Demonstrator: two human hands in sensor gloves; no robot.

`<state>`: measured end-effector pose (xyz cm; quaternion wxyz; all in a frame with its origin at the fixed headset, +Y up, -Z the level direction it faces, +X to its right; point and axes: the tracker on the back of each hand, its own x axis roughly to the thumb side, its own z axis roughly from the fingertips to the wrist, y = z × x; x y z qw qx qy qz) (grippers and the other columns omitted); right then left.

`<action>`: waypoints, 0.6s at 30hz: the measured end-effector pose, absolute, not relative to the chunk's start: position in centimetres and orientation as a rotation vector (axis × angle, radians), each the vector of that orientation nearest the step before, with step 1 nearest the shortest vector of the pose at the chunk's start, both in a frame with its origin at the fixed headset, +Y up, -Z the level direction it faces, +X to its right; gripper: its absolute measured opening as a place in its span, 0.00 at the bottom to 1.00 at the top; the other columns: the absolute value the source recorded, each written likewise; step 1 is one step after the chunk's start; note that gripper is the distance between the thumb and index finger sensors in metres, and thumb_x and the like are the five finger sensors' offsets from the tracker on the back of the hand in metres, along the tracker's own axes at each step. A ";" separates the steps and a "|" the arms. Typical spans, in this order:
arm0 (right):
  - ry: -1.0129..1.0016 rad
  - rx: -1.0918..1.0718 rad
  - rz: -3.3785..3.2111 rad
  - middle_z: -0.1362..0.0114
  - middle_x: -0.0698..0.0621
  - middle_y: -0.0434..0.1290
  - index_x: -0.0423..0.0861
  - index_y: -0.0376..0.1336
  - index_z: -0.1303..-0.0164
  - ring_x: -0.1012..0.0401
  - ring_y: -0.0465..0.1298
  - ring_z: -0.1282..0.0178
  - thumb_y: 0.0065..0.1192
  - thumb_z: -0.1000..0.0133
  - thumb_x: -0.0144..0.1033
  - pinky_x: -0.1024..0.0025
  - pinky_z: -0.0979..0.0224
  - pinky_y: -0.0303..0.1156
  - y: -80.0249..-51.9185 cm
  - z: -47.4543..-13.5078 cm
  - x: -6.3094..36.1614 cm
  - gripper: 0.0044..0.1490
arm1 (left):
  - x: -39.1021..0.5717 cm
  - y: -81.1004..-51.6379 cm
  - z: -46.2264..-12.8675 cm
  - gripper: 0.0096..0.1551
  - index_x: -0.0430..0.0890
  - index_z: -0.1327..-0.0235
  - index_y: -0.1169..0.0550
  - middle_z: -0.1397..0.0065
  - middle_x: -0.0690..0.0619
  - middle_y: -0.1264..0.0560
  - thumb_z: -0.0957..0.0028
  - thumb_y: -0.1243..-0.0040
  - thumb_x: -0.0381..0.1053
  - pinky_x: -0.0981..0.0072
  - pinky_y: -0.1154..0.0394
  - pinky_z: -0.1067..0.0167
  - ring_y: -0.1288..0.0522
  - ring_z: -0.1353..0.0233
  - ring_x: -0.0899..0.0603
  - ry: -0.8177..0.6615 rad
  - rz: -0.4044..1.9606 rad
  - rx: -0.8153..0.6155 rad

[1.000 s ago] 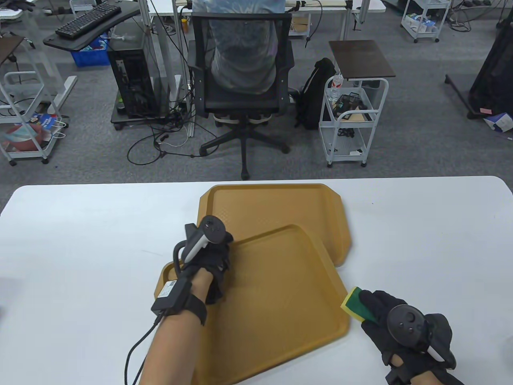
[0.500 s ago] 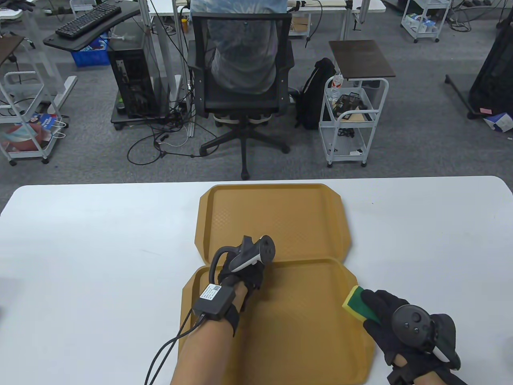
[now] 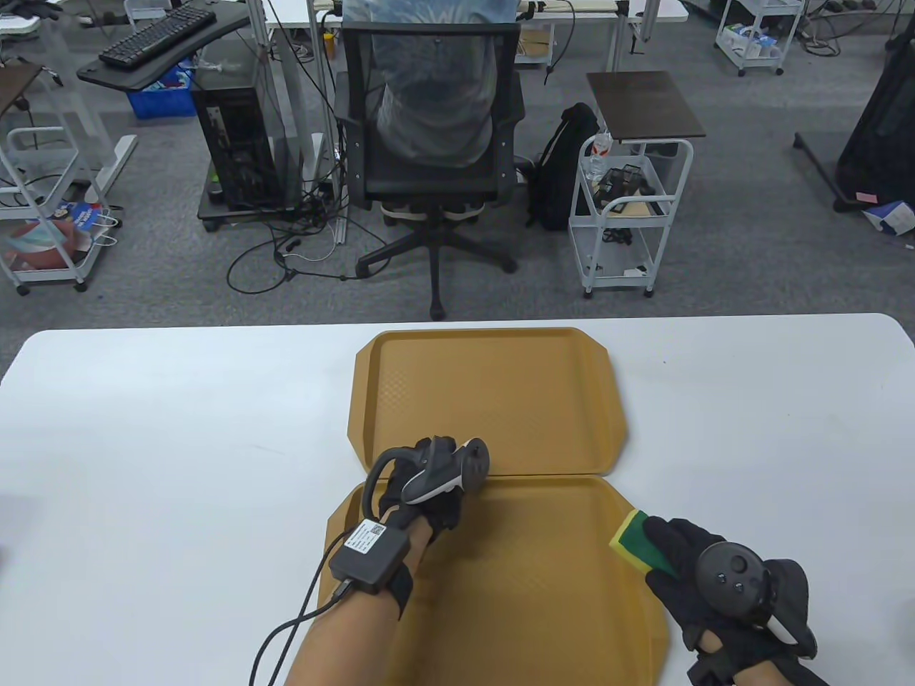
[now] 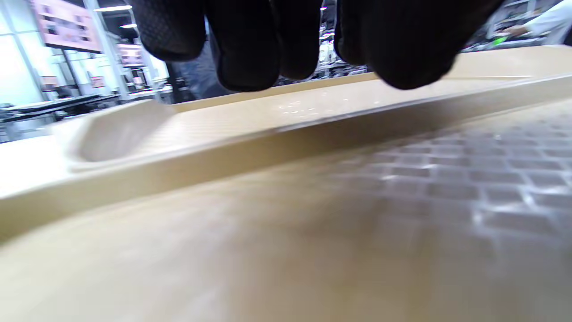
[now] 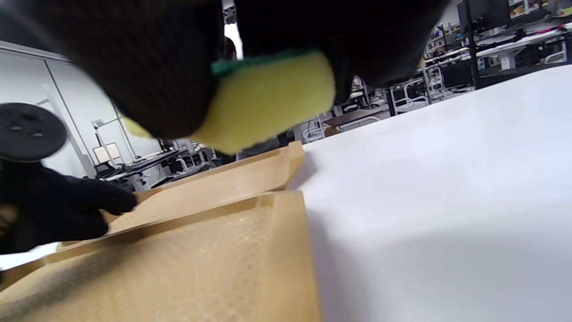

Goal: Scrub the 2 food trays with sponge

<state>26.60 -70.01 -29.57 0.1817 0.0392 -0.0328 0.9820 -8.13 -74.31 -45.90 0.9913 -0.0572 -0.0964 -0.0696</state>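
Two tan food trays lie end to end on the white table: the far tray [image 3: 493, 393] and the near tray [image 3: 543, 593], their rims meeting. My left hand [image 3: 429, 493] sits over the near tray's far-left part, palm down. In the left wrist view its loosely curled fingers [image 4: 250, 49] hang just above that tray's far rim [image 4: 277, 134] with nothing between them. My right hand [image 3: 679, 561] hovers at the near tray's right edge and grips a yellow and green sponge [image 3: 632, 539]. The sponge's yellow face [image 5: 268, 98] points down, above the table beside the tray.
The white table [image 3: 157, 443] stretches bare to the left and to the right [image 3: 779, 429] of the trays. Beyond its far edge a person sits in an office chair [image 3: 429, 143], with a white cart [image 3: 629, 214] beside it.
The near tray lay askew over the far tray; my left hand turned it and drew it nearer, so it lies square in front of the far one. The right hand barely moved.
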 end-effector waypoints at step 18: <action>-0.014 -0.120 2.805 0.20 0.42 0.63 0.53 0.61 0.25 0.46 0.76 0.32 0.77 0.51 0.51 0.49 0.29 0.75 -73.3 -33.0 22.6 0.45 | -25.3 -76.4 -35.8 0.50 0.51 0.20 0.39 0.40 0.52 0.17 0.54 0.30 0.60 0.56 0.13 0.52 0.08 0.56 0.48 0.213 0.436 -0.435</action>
